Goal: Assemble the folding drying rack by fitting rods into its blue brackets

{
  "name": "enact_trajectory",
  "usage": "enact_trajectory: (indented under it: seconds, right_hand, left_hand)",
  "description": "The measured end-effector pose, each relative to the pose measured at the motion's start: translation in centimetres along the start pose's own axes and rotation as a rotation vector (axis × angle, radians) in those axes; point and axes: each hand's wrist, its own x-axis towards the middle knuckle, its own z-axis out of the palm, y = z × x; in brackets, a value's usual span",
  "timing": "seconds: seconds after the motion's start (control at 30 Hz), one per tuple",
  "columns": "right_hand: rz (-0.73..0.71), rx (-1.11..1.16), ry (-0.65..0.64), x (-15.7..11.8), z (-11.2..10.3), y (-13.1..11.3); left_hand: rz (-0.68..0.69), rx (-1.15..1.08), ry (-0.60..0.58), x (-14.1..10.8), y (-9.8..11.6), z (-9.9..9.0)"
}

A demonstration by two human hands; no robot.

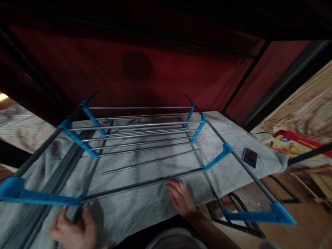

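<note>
A partly assembled rack of grey metal rods and blue plastic brackets (80, 140) stands on a grey cloth (145, 207). My left hand (75, 230) is at the near left, its thumb and fingers on either side of a dark side rod (77, 215), just below a long blue bracket (49, 197). My right hand (180, 197) lies on the cloth with fingers loosely spread, empty, close to the near crossbar (145, 185). Beyond that crossbar, a loose-looking rod (150, 162) slants between the sides. A bracket (218, 157) sits on the right side rod.
More rods (52, 183) lie bunched at the left. A phone (249, 158) rests on the cloth at the right, near a red and yellow package (298, 143). Behind the rack rises a dark red panel (166, 76). A black metal frame (238, 226) stands below the right edge.
</note>
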Motion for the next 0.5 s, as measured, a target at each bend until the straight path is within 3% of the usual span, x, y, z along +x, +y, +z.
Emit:
enact_trajectory:
  seconds: [0.1,0.23,0.3,0.37,0.5]
  right_hand:
    - [0.003,-0.102,0.013,-3.2,-1.0,1.7]
    - [-0.003,-0.214,-0.006,-5.6,-1.7,3.3]
    - [-0.018,-0.246,-0.008,-5.9,-1.5,3.7]
    - [-0.042,-0.256,0.011,-6.1,-1.2,4.0]
    - [-0.112,-0.247,0.068,-6.4,-0.6,4.7]
  left_hand:
    - [0.058,0.018,-0.021,-3.1,1.3,-0.3]
    - [0.196,0.089,-0.286,-5.8,0.6,-0.6]
    - [0.297,0.118,-0.349,-5.9,0.4,-0.8]
    - [0.347,0.149,-0.338,-5.7,0.7,-1.0]
    - [0.315,0.175,-0.231,-5.5,1.7,-1.0]
